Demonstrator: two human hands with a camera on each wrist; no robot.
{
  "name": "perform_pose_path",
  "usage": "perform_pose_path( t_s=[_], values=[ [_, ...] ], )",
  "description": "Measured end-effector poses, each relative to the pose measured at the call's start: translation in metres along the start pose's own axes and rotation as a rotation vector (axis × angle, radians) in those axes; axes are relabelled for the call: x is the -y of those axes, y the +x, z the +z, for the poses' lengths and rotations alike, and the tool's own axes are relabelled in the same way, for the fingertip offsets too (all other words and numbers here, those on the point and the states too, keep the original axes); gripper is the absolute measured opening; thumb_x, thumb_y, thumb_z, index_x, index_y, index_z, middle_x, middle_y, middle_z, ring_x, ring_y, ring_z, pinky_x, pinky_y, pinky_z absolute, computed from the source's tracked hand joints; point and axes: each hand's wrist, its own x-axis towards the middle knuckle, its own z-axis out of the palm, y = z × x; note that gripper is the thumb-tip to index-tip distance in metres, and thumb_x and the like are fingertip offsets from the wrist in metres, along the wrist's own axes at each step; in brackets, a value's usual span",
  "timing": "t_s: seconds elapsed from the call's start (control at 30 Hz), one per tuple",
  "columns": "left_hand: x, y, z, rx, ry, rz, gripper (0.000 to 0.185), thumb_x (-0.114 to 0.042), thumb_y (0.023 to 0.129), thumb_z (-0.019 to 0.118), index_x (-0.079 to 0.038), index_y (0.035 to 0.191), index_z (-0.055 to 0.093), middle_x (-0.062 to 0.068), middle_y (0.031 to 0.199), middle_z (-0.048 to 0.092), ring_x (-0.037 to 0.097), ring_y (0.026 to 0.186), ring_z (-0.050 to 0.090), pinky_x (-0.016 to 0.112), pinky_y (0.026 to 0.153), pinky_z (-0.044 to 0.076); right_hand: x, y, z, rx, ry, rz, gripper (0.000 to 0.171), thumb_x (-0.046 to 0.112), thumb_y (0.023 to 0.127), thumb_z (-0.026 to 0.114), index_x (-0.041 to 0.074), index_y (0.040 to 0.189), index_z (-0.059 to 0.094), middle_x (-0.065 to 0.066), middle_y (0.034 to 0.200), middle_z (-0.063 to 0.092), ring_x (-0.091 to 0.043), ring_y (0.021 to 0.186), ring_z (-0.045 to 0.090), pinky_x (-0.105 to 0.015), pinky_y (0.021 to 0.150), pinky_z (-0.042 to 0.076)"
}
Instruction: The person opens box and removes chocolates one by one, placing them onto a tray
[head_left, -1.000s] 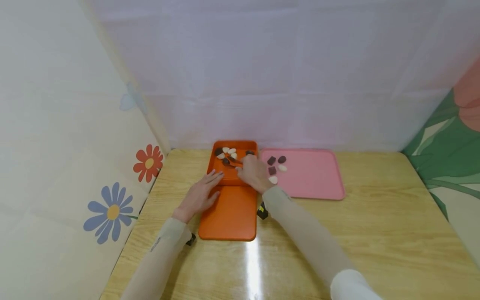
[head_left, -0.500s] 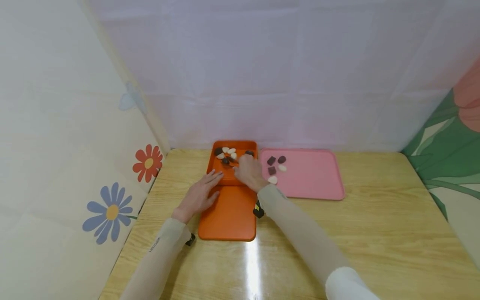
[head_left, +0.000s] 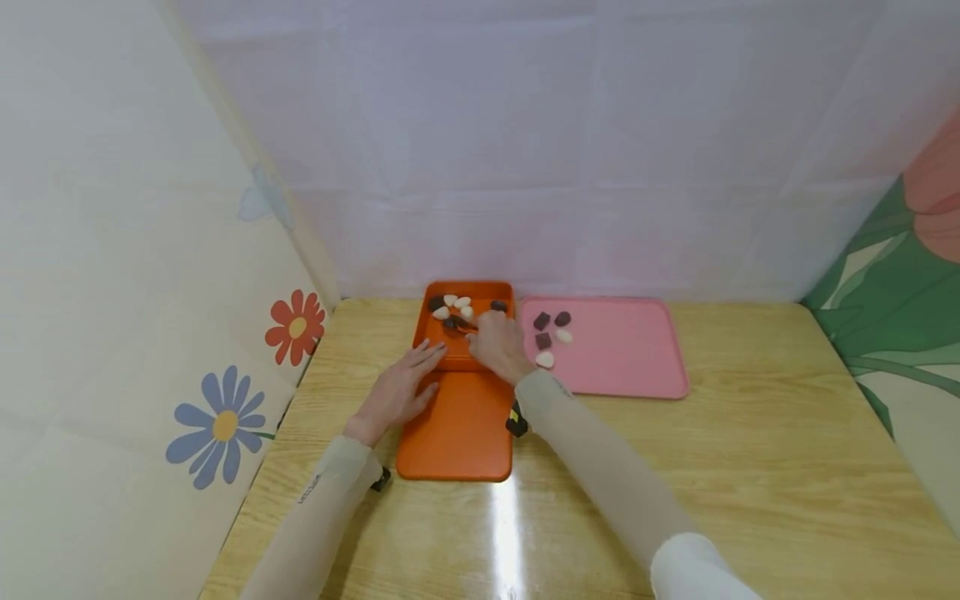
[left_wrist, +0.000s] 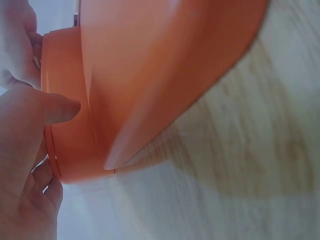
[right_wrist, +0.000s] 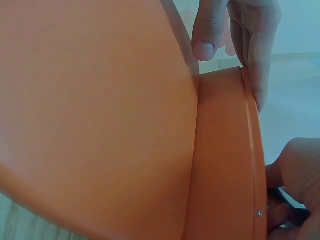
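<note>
An orange box (head_left: 467, 363) with its lid (head_left: 455, 429) folded down toward me holds several white pebble-like pieces (head_left: 462, 302) and dark pieces (head_left: 498, 306). My left hand (head_left: 400, 390) rests at the box's near left corner, fingers straight over the rim; in the left wrist view its thumb (left_wrist: 62, 108) lies against the front wall. Inside the box, my right hand (head_left: 501, 342) grips dark tongs (head_left: 461, 324), their tips pointing left among the pieces. Whether the tips hold a piece is too small to tell. In the right wrist view, the curled right fingers (right_wrist: 280, 212) partly hide the tongs.
A pink tray (head_left: 630, 358) stands right of the box. At its left side lie dark square pieces (head_left: 543, 340), a dark oval piece (head_left: 563, 319) and white pieces (head_left: 545, 359). A fabric-covered wall (head_left: 525, 208) rises behind the wooden table (head_left: 750, 433).
My right hand has shifted slightly left, and the tongs' tips, spread a second ago, have come closer together near the pieces. The left hand stays at the box corner.
</note>
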Motion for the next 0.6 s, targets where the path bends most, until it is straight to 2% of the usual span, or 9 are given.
perform_pose_path(
  t_s=[0.23, 0.6],
  values=[
    [-0.002, 0.001, 0.0, -0.019, 0.009, 0.009, 0.065, -0.013, 0.101, 0.074, -0.005, 0.16, 0.05, 0.013, 0.165, 0.049, 0.039, 0.156, 0.04, 0.059, 0.12, 0.043, -0.002, -0.002, -0.004, -0.018, 0.035, -0.012, 0.021, 0.03, 0.098, 0.078, 0.012, 0.088, 0.081, -0.004, 0.08, 0.075, -0.017, 0.058, 0.061, -0.032, 0.049, 0.05],
    [-0.001, 0.0, 0.0, 0.012, 0.003, -0.012, 0.064, -0.015, 0.102, 0.073, -0.006, 0.161, 0.048, 0.011, 0.167, 0.047, 0.037, 0.158, 0.038, 0.058, 0.122, 0.042, -0.006, -0.009, -0.011, 0.011, 0.102, 0.014, 0.033, 0.031, 0.1, 0.076, 0.013, 0.072, 0.073, 0.001, 0.061, 0.061, -0.01, 0.047, 0.047, -0.026, 0.043, 0.037]
  ],
)
